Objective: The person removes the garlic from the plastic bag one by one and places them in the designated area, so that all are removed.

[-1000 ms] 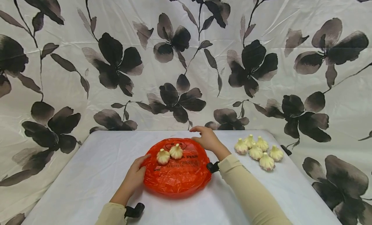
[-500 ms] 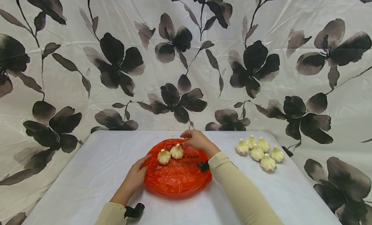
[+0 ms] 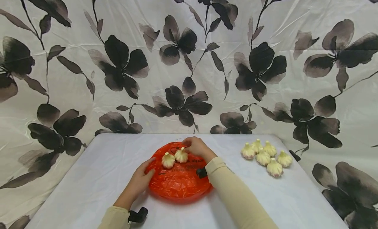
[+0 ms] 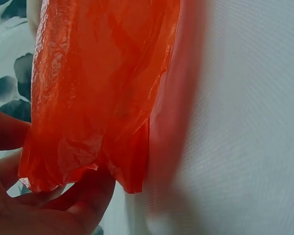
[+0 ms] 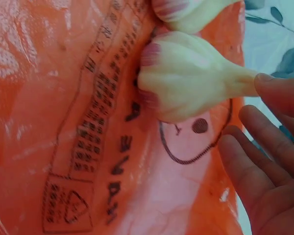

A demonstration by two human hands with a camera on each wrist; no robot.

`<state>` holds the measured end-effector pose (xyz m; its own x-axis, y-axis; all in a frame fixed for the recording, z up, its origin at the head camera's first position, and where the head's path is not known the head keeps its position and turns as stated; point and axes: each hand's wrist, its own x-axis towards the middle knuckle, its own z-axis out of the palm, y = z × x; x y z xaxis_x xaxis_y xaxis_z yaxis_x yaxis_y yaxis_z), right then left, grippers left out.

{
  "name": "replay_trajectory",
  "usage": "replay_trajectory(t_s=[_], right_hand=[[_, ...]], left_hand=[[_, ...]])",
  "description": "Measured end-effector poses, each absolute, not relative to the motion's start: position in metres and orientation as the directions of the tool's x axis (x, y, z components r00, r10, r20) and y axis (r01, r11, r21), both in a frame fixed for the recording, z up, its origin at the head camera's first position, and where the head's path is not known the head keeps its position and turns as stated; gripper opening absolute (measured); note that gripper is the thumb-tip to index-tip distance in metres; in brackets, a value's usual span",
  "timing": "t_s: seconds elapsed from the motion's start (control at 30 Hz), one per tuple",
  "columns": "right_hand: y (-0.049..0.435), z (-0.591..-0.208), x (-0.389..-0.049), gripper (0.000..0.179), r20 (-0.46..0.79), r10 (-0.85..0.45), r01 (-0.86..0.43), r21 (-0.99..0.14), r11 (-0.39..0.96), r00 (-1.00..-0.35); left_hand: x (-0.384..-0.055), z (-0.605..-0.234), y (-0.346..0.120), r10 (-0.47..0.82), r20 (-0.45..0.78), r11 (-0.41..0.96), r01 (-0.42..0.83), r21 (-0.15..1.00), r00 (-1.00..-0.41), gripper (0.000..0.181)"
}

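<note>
A puffed-out red plastic bag (image 3: 180,184) with printing sits on the table, two garlic bulbs on its top. My left hand (image 3: 140,179) grips the bag's left edge; in the left wrist view its fingers (image 4: 88,200) curl under the crumpled rim. My right hand (image 3: 199,147) reaches over the far side, at the right-hand garlic bulb (image 3: 181,155). In the right wrist view a fingertip touches that bulb's stem, and the other visible fingers (image 5: 255,171) stay extended, apart from it. The left-hand garlic bulb (image 3: 168,160) lies close beside it, untouched.
Several more garlic bulbs (image 3: 262,156) are grouped at the table's right. A white cloth covers the table (image 3: 97,170). Behind the far edge hangs a backdrop with dark flowers (image 3: 180,101). Black wrist cameras (image 3: 138,215) sit on both wrists.
My right hand has moved left and down from the bag's far right edge to the right-hand garlic bulb. The left hand keeps its hold on the bag; both bulbs stay put.
</note>
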<state>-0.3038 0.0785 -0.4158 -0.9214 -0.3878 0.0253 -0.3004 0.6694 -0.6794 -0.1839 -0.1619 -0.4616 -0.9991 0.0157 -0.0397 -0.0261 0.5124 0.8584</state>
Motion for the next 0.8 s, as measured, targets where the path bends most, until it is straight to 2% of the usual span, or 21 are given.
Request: replay_trajectory(t_s=[0.17,0.47,0.8], right_hand=[[0.074,-0.421,-0.305,0.034,0.043,-0.377,-0.314,-0.645,0.697,-0.925],[0.066,-0.427,-0.299,0.026,0.057,-0.367,-0.309,-0.667,0.678,-0.928],[0.069,-0.424,-0.295,0.022,0.094,-0.378,-0.348,-0.632,0.692,-0.921]], left_hand=[[-0.187,-0.465,-0.164,0.019,-0.029,0.524,-0.015,0.852,-0.999,0.054],[-0.189,-0.468,-0.166,0.006,-0.045,0.529,-0.035,0.848,-0.999,0.056],[-0.188,-0.466,-0.166,0.020,-0.038,0.538,-0.021,0.843,-0.999,0.055]])
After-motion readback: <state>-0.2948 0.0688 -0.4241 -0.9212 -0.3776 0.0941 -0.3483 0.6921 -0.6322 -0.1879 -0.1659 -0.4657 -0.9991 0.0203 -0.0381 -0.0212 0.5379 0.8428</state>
